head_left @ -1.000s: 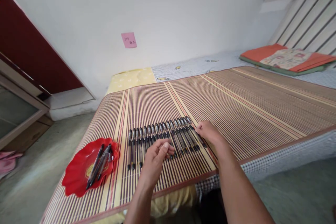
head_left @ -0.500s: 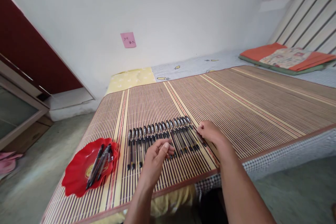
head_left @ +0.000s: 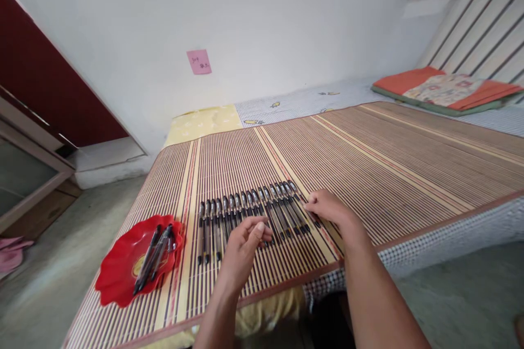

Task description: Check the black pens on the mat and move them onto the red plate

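Observation:
Several black-capped pens [head_left: 227, 218] lie side by side in a row on a striped bamboo mat [head_left: 352, 158], caps pointing toward the wall. At the right end of this row, my right hand [head_left: 327, 206] has its fingers closed on the last pen [head_left: 314, 218], which lies slightly slanted. My left hand [head_left: 248, 240] is over the middle of the row, fingers loosely bent and apart, with nothing seen in it. It hides the lower parts of some pens. A red scalloped plate [head_left: 118, 262] to the left holds several more pens [head_left: 153, 259].
The mat covers a bed with a checked sheet [head_left: 450, 240] and yellow cloth [head_left: 204, 120]. A folded orange and green quilt [head_left: 446, 90] lies by the headboard at far right. On the white wall is a pink note [head_left: 199, 61]. A pink cloth-like thing [head_left: 14, 253] is on the floor.
My right hand has shifted slightly left and down along the last pen. My left hand and the row of pens stay nearly the same.

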Demonstrator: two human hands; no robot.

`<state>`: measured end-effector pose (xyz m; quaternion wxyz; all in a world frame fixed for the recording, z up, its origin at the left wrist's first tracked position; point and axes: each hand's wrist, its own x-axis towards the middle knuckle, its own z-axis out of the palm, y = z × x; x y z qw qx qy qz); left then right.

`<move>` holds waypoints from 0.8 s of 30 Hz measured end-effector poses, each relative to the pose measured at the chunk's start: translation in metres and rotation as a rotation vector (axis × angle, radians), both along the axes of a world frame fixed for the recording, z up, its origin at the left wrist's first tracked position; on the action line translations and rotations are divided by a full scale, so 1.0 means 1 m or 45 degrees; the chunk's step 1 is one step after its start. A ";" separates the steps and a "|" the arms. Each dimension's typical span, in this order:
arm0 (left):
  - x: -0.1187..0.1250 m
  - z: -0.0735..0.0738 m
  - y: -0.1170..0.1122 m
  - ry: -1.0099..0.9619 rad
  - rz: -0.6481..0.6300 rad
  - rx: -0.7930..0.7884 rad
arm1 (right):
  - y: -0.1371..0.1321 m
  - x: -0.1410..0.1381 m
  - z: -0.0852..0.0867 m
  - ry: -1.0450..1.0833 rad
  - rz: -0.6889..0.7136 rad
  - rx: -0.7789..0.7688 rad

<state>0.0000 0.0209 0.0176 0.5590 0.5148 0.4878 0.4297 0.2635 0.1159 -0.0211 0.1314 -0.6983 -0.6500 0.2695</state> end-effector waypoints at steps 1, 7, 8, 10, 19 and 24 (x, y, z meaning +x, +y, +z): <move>0.000 0.000 0.000 0.002 -0.002 0.000 | 0.000 0.000 -0.001 0.001 0.003 0.002; 0.001 0.000 0.000 0.007 0.000 -0.007 | 0.002 0.000 -0.005 -0.007 -0.016 0.007; 0.001 0.000 0.000 0.005 0.000 -0.007 | 0.002 -0.001 -0.005 -0.007 -0.022 0.008; 0.001 0.001 0.001 0.001 0.002 -0.009 | 0.002 -0.001 -0.007 -0.004 -0.027 0.010; 0.001 0.001 0.000 0.005 -0.001 -0.017 | 0.001 -0.002 -0.003 -0.030 0.000 0.027; 0.002 -0.001 0.000 -0.001 -0.013 -0.023 | 0.000 -0.001 0.002 -0.095 -0.076 0.066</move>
